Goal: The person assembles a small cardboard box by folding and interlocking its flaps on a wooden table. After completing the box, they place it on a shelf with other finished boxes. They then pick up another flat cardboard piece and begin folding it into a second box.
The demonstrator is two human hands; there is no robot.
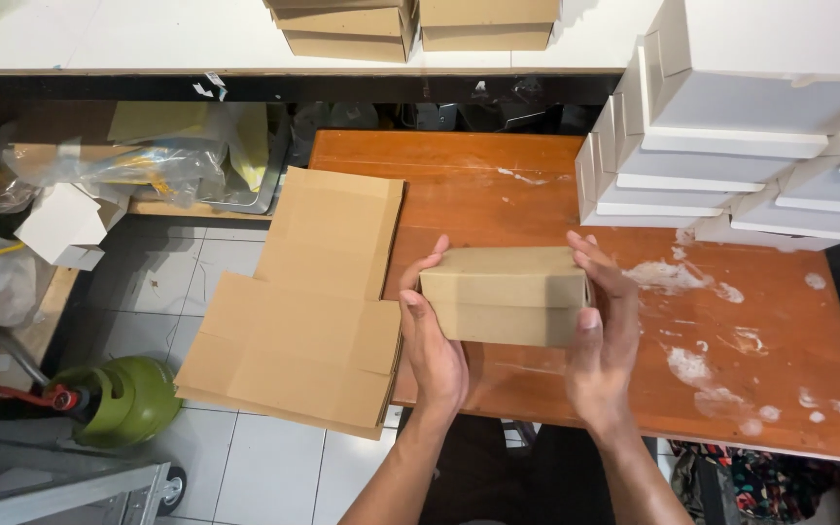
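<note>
A small closed brown cardboard box is held above the orange-brown wooden table. My left hand grips its left end, thumb on top. My right hand presses against its right end, fingers wrapped around the side. A stack of flat unfolded cardboard blanks lies at the table's left edge, hanging over the tiled floor, just left of my left hand.
Assembled white boxes are stacked at the table's far right. Brown boxes sit on a white shelf behind. White smears mark the table's right side. A green gas cylinder, plastic bags and clutter occupy the floor at left.
</note>
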